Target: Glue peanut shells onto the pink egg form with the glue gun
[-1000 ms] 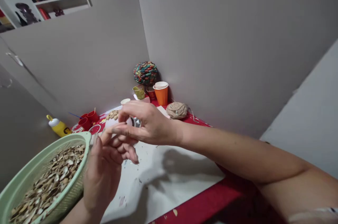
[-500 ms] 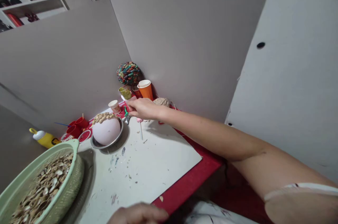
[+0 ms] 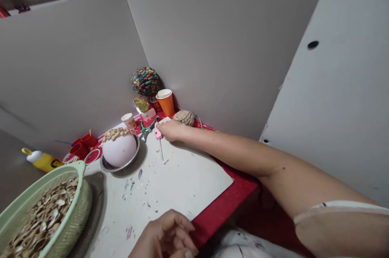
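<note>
My right hand reaches across the table with its fingers closed on a pink glue gun, whose pale glue stick points back toward me. My left hand is at the near edge, fingers loosely curled and apart, with nothing visible in it. Left of the glue gun, a pale round ball, topped with a patch of nut shells, rests in a metal bowl. Between bowl and glue gun lie green-handled pliers or clippers.
A green basket of shells stands at left. Farther back are a yellow bottle, red cups, a small paper cup, a colourful ball, orange cups and twine. Walls enclose the corner.
My right hand has come down and slightly right, from above the green-handled tool to the pink glue gun. My left hand has risen farther into view. The view has shifted slightly.
</note>
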`<state>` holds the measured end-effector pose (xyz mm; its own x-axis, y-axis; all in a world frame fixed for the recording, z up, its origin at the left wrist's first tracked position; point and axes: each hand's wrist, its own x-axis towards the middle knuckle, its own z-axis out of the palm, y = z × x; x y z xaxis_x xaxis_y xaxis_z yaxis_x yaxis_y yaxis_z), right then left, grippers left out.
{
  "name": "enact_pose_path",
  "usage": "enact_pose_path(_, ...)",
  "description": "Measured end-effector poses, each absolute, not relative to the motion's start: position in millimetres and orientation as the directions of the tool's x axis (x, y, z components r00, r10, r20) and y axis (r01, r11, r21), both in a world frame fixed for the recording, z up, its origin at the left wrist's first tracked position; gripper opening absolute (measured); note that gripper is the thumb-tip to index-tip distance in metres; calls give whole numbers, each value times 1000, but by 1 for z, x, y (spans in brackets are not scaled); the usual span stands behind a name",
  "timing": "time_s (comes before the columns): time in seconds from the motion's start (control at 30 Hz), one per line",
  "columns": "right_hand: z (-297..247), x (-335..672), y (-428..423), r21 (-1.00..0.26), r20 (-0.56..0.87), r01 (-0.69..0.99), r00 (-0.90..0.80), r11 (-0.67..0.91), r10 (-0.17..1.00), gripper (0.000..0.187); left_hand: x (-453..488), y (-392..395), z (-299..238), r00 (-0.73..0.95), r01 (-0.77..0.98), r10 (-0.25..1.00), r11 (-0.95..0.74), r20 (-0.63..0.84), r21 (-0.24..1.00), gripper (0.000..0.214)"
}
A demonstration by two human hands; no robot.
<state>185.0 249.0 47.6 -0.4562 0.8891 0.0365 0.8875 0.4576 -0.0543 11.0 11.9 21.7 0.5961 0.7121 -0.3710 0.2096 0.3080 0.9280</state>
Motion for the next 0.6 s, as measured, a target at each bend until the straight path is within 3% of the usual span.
enact_pose_path(0.23,44,193,257,-222,100,843,-480,490,871,39,9,39,14,586,202,770,161,-251,966,42)
enact_pose_path(0.37,56,206,256,-431,209,778,-408,458,889,60,10,49,9,570,179,781,186,-256,966,42)
enact_pose_path(0.47,77,214,254,-627,341,646,-277,437,898,65,10,59,10,491,194,840,153,-231,969,39)
enact_pose_path(0.6,107,216,246,-839,445,318,-65,441,893,49,15,83,19,400,301,903,35,-159,953,30)
